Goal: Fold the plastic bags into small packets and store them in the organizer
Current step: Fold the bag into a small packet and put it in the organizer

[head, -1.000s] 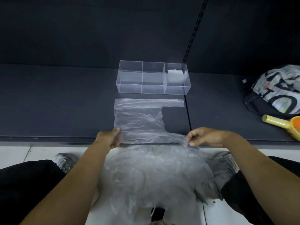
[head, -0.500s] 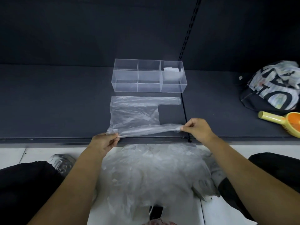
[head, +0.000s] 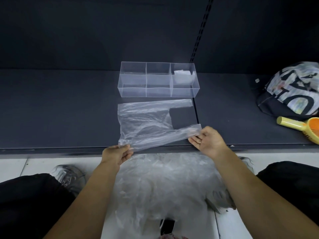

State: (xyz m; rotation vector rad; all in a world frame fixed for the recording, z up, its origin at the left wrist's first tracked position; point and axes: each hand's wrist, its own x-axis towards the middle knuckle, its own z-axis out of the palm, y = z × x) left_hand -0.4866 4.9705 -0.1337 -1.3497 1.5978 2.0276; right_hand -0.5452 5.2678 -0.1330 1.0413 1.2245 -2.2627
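Clear plastic bag [head: 146, 121] pinched by left hand [head: 115, 156], right hand [head: 208, 142]; organizer [head: 133, 90] behind; brush [head: 300, 126], cap [head: 293, 94] rightward.

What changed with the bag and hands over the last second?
The left hand and right hand lifted the near edge of the plastic bag off the shelf and carried it toward the organizer, starting a fold; the right hand turned palm up. Both kept their pinch. The organizer, the packet in its right compartment and the pile of bags stayed put.
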